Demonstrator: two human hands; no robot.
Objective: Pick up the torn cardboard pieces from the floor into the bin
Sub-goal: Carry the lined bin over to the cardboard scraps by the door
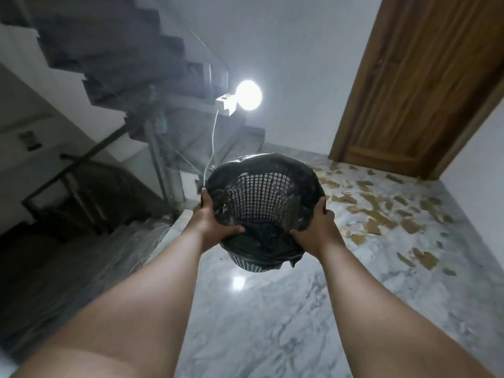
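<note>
1. Head view, the hands: both are closed on the bin, a black mesh basket lined with a dark bag. The left hand clamps the rim at 9 o'clock, thumb on the near lip; the right hand clamps it at 3 o'clock, fingers wrapped over the bag's folded edge. Neither holds any cardboard.

2. Head view, the bin: it hangs in the air above the marble floor, tipped so its mouth faces the camera. As far as the dark bag lets one see, it looks empty.

3. Head view, the task's things: the cardboard pieces lie scattered flat on the floor, from about 1 o'clock to 4 o'clock of the bin. They run from near the wooden door at the far end back toward the person; none lie to the left, where the stairs drop away.

4. Head view, the relation that counts: the scatter's long axis runs from the far doorway diagonally back toward the near right. The whole field sits on the right hand's side, so that hand is the nearer one.

5. Judgement: nothing has been collected yet. Setting the bin down upright just beside the near edge of the scatter would free the right hand to gather.
</note>
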